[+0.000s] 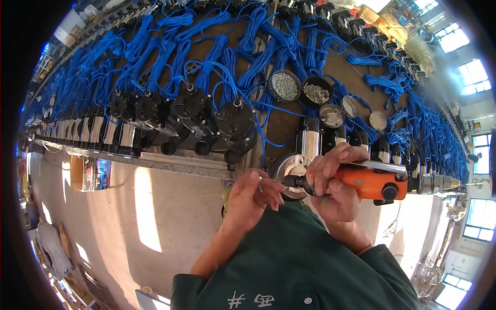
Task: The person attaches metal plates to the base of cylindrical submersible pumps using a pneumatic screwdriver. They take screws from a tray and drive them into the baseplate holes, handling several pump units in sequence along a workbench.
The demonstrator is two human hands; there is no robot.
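Note:
My right hand [336, 186] is closed around an orange air screwdriver [369, 183] held level, its dark chuck pointing left. In front of the chuck, my left hand [252, 197] pinches a small silvery piece [260, 184] that looks like a screw. Just behind the tool stands a pump with a round metal end [292, 168], partly hidden by my right hand and the chuck. Other black-topped pumps [235, 120] stand along the bench to the left, with blue cables coming from their tops.
Bundles of blue cable [253, 31] cover much of the bench. A bowl of small pale parts [284, 86], a dark bowl of metal parts [316, 91] and round metal covers [331, 115] sit beyond my hands. A cardboard box [82, 173] stands at left.

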